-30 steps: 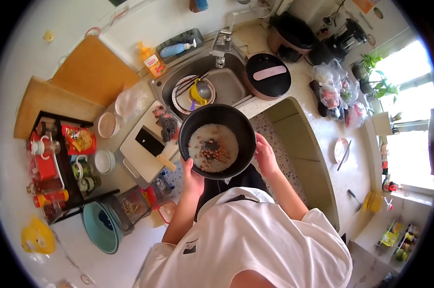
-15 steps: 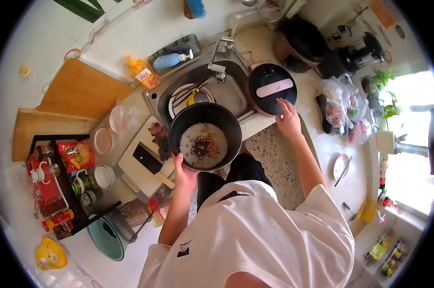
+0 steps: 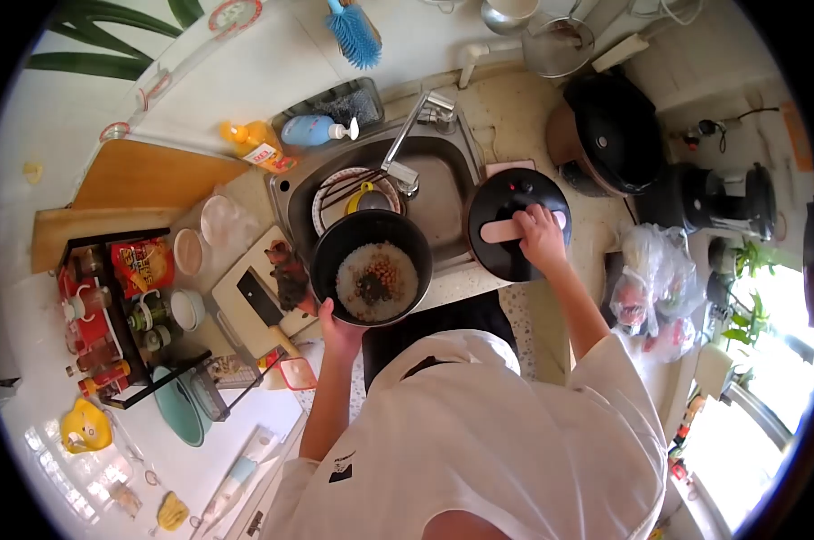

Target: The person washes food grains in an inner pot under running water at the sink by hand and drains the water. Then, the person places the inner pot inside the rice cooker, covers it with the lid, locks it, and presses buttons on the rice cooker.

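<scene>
My left hand grips the near left rim of a dark inner pot, which is held in front of the sink. Inside the pot are white grains with several reddish-brown nuts or beans and a dark patch in the middle. My right hand is closed on the pink handle of a round black lid, right of the sink. The lid's underside is not visible.
The sink holds a plate, chopsticks and a yellow-handled cup. Left are a cutting board with a knife, a chip bag and jars. An open dark cooker stands back right, plastic bags nearer.
My right hand has left the pot's rim and taken hold of the lid's handle. The pot, now in my left hand alone, has shifted left. The view has turned.
</scene>
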Tool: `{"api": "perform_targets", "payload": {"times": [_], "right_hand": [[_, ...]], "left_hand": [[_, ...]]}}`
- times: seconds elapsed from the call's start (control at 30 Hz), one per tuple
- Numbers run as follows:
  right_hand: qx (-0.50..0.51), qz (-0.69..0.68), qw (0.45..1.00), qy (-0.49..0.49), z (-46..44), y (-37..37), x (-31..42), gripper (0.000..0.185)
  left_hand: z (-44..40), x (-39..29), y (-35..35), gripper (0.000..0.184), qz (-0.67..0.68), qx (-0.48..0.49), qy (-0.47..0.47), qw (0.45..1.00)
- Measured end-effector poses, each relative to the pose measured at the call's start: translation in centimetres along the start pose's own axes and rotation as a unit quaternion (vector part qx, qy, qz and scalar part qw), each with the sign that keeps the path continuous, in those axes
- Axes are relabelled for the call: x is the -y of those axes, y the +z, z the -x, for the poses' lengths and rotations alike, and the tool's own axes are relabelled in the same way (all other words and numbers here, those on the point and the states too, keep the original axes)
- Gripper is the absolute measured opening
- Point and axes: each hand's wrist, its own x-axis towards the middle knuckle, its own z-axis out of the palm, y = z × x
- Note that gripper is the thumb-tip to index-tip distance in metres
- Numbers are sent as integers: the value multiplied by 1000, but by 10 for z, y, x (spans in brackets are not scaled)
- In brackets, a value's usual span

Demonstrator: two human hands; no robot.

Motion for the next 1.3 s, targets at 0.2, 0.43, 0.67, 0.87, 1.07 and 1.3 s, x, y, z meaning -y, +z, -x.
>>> {"api": "perform_targets", "payload": {"times": [0.2,0.43,0.67,0.87,1.07,1.3], "right_hand": [[7,4,998,60,28,-12,-29,44],[-74,-30,996,33,12,-32,3,58],[99,-269,939,191,-119,21,63,70],[74,-207,965,145,-226,113,71,77],[139,-187,959,164,-268,143,68,77],[81,-439,880,162,-202,89,91,38]], "left_hand": [[-26,14,-18,75,-23,-22,-7,999],[-63,26,-23,57,-20,-73,39,996],[-94,34,-20,59,-6,-83,18,996],[-108,38,-20,70,-2,-56,16,998],[-110,37,-17,73,9,-30,7,999],[-126,46,-31,70,37,-27,-11,999]]}}
